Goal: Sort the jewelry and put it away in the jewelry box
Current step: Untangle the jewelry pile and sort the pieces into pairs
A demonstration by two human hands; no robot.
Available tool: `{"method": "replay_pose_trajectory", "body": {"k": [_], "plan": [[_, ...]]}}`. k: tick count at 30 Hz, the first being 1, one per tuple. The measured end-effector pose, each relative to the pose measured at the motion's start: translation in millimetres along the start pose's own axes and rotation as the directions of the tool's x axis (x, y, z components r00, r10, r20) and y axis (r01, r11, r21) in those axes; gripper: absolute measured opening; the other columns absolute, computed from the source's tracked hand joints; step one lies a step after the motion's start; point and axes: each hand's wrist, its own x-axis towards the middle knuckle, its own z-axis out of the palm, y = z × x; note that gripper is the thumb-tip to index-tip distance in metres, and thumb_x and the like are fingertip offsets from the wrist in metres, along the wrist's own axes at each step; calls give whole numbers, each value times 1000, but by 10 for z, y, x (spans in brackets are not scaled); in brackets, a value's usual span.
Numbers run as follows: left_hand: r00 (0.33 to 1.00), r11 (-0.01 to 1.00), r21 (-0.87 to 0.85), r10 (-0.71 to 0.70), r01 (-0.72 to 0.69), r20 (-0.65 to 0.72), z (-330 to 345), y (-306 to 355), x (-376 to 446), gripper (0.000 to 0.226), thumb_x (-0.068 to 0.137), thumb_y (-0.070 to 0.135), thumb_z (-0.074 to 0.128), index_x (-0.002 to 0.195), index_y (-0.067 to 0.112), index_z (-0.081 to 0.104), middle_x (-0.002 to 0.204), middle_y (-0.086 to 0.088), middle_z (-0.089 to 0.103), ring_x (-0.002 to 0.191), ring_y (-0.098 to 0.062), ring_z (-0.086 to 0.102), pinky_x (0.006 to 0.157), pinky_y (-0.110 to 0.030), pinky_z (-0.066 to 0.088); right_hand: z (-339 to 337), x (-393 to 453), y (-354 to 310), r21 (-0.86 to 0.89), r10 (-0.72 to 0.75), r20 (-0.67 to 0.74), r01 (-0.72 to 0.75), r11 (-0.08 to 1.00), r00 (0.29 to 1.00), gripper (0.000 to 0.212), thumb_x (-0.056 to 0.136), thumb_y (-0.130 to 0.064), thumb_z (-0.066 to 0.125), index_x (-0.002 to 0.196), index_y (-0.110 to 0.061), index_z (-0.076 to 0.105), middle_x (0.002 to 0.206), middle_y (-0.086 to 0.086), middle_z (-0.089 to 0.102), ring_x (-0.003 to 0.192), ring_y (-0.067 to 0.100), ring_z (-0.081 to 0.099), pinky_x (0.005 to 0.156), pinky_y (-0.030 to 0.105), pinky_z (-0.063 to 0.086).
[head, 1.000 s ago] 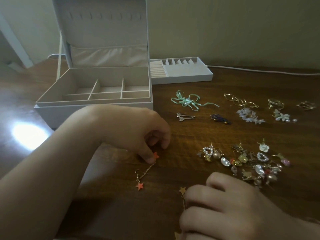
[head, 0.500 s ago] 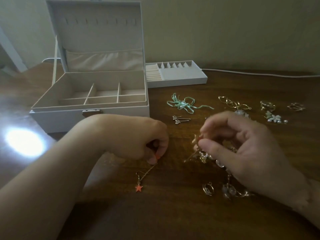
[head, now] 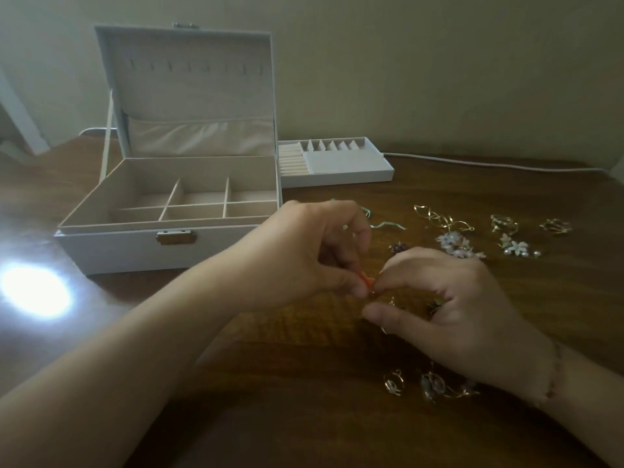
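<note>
Jewelry box (head: 169, 211) sits open on your desk (head: 304, 417), lid upright, its lower tray split into small compartments. Take that box as your landmark. Just to its right, against its back corner, lies the separate insert tray (head: 337, 163) with ring rolls and small slots.

Your left hand (head: 304, 251) is in front of the box's right front corner, fingers curled, pinching a small orange star earring (head: 368, 282) between thumb and fingertip. Your right hand (head: 456, 315) is just right of it, fingers curled toward the same earring, touching it at the fingertips; whether it actually pinches the piece I cannot tell. The earring is held above the desk, between your two hands.

To the right of the box, behind your left hand, a mint green ribbon (head: 381, 224) peeks out. Farther right lie gold wire earrings (head: 439, 217), white flower earrings (head: 456, 244), a gold ring (head: 503, 223), another gold piece (head: 555, 226), and a small flower-and-pearl piece (head: 516, 248). A dark purple piece (head: 398, 246) sits just above your right hand.

Well in front of the box, beneath your right wrist, lie a gold hoop earring (head: 393, 383) and a bluish stone earring (head: 435, 386). A bright glare patch (head: 33, 292) lies on the desk to the box's front left.
</note>
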Motion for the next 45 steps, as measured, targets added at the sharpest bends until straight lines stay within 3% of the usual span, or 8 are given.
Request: {"method": "replay_pose_trajectory", "body": {"k": [5, 10, 14, 18, 27, 33, 39, 45], "plan": [[992, 986, -132, 92, -104, -92, 88, -24, 14, 36, 70, 31, 86, 93, 35, 59, 79, 14, 74, 71, -7, 72, 65, -16, 54, -54, 10, -13, 175, 99, -36, -92, 980, 994, 17, 83, -35, 74, 84, -18, 75, 83, -8, 71, 80, 12, 68, 69, 23, 51], [986, 987, -60, 142, -148, -91, 162, -174, 31, 40, 77, 51, 76, 113, 43, 59, 97, 13, 71, 87, -9, 72, 73, -16, 54, -424, 56, 108, 391, 220, -233, -116, 913, 947, 18, 84, -24, 62, 74, -11, 71, 72, 6, 70, 71, 25, 67, 65, 43, 56], [980, 932, 304, 180, -199, 88, 195, -252, 15, 31, 87, 59, 63, 116, 47, 58, 101, 23, 63, 93, 0, 66, 75, -23, 57, -979, 105, 528, 773, 511, -359, -57, 631, 781, 27, 82, -13, 53, 57, -15, 61, 54, 5, 56, 60, 24, 58, 59, 30, 45], [987, 945, 293, 119, -147, 112, 270, -329, 9, 42, 86, 66, 58, 117, 40, 66, 107, 23, 65, 100, 2, 64, 85, -29, 57, -1433, -19, 1047, 867, 729, -318, -126, 483, 606, 21, 86, -16, 48, 65, -16, 52, 51, 0, 49, 55, 19, 56, 53, 22, 44], [990, 950, 297, 62, -99, 130, 315, -517, 48, 31, 89, 55, 67, 119, 47, 64, 113, 26, 64, 106, 3, 63, 89, -30, 55, -1692, -372, 1635, 140, 860, -245, -862, 488, 447, 13, 93, -10, 56, 86, -17, 64, 54, -1, 65, 44, 14, 59, 38, 22, 38], [986, 947, 282, 126, -153, 110, 262, -393, 10, 29, 89, 57, 63, 114, 43, 67, 106, 27, 65, 97, 4, 65, 82, -28, 57, -1511, -310, 1633, -245, 800, -232, -829, 502, 553, 17, 93, -16, 57, 85, -27, 67, 66, -10, 72, 65, 5, 68, 55, 26, 50], [984, 948, 264, 161, -177, 81, 278, -275, 18, 29, 90, 51, 63, 118, 44, 62, 107, 22, 61, 100, -3, 64, 75, -28, 59, -1457, -272, 1664, -444, 765, -210, -756, 481, 609, 21, 91, -15, 64, 80, -33, 63, 90, -10, 61, 74, 3, 55, 51, 21, 37], [979, 946, 273, 138, -175, 152, 353, -264, 49, 39, 90, 54, 60, 127, 40, 62, 121, 29, 55, 120, 2, 52, 98, -22, 47, -1476, -235, 1479, -624, 771, -169, -672, 399, 615, 32, 90, -20, 62, 121, -30, 59, 82, -15, 63, 75, 10, 58, 64, 30, 48]]}}
